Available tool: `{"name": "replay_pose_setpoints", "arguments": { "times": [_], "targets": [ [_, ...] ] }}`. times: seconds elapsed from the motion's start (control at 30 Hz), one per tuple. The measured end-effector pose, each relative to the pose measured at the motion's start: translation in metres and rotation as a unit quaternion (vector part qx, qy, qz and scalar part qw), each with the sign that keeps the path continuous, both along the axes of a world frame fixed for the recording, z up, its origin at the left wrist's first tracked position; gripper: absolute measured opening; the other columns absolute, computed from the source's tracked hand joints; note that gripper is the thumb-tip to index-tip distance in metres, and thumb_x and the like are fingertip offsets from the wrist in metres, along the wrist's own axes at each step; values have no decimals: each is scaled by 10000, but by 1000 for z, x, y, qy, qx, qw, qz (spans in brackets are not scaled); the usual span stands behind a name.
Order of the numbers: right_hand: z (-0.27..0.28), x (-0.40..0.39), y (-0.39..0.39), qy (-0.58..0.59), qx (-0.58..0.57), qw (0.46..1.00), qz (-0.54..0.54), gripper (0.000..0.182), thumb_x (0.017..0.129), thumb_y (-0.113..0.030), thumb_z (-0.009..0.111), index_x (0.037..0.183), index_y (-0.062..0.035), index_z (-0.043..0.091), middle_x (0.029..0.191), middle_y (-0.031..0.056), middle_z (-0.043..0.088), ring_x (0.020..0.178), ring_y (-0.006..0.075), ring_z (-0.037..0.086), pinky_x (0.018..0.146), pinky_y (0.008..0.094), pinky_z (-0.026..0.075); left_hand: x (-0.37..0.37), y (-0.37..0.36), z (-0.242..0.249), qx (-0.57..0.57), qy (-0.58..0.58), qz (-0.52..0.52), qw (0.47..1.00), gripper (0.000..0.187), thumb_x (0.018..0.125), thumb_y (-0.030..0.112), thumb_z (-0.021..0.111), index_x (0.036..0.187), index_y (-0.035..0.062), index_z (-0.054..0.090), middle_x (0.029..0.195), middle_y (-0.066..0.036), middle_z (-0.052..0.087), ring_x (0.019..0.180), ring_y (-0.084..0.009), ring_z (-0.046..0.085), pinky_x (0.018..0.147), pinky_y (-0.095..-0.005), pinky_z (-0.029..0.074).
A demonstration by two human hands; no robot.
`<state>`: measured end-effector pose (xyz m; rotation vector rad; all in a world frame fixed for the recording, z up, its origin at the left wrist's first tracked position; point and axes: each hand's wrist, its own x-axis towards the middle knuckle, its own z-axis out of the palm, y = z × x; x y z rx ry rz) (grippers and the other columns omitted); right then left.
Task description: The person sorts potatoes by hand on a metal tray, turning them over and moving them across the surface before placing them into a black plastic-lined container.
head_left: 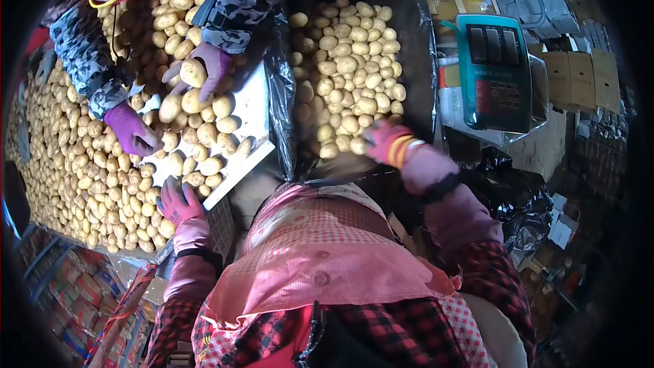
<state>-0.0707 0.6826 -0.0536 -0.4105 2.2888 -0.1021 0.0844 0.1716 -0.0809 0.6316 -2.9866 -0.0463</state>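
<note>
My left hand [180, 204], in a pink glove, lies with fingers spread at the near edge of the potato pile [102, 170], beside a white board [238, 169]. My right hand [390, 144], in a red-pink glove with yellow stripes, reaches over the near right corner of the potatoes [354, 61] in a box lined with black plastic [415, 61]. Motion blurs its fingers, and I cannot tell whether they grip a potato.
Across from me, a co-worker's purple-gloved hand [215, 67] holds a potato [193, 73]; the other gloved hand [131, 131] is over the pile. A teal digital scale display [494, 71] stands right of the box. Black plastic [514, 197] lies bunched at my right.
</note>
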Motion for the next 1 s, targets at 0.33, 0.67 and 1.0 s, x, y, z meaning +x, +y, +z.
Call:
{"name": "replay_pose_setpoints", "arguments": {
  "times": [0.33, 0.67, 1.0],
  "targets": [
    [52, -28, 60, 166, -39, 944, -281, 530, 880, -390, 581, 1336, -125, 538, 1191, 228, 634, 1082, 404, 617, 945, 486, 479, 4, -4, -5, -4, 11, 5, 1000, 525, 902, 377, 591, 1326, 69, 565, 1329, -176, 571, 1258, -349, 497, 1118, -522, 264],
    [-101, -137, 44, 105, 164, 925, -327, 719, 773, -434, 734, 1332, -73, 462, 1279, 200, 616, 1199, 360, 593, 1017, 438, 465, 3, -4, -6, 0, 11, -5, 1000, 505, 904, 349, 590, 1320, 63, 564, 1326, -166, 573, 1266, -318, 503, 1130, -516, 259],
    [-51, -107, 55, 174, -309, 820, -450, 448, 781, -291, 787, 1120, -46, 625, 1098, 133, 663, 1006, 254, 646, 904, 394, 524, 2, -4, -3, -9, 29, -23, 999, 490, 892, 341, 599, 1291, 57, 589, 1282, -175, 592, 1227, -330, 528, 1113, -523, 285]
  ]
}}
